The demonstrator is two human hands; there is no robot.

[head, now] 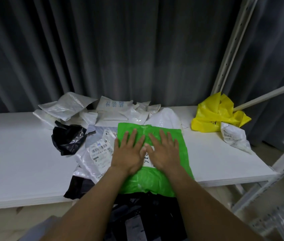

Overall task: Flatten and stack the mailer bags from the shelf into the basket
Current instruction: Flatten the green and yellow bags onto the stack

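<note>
Crumpled bags crowd the white shelf (24, 162). A glossy black bag (68, 140) and a white mailer (85, 164) with a barcode label (101, 150) lie to the left. A heap of white bags (68, 108) sits behind, one printed with blue characters (113, 104). A yellow bag (214, 115) is at the right, before a pleated grey curtain (120, 49). The green mailer bag (155, 181) lies at the shelf's front edge, overhanging it. The left hand (129, 153) and right hand (165, 152) press it side by side, fingers straight and spread, hiding most of its white label.
</note>
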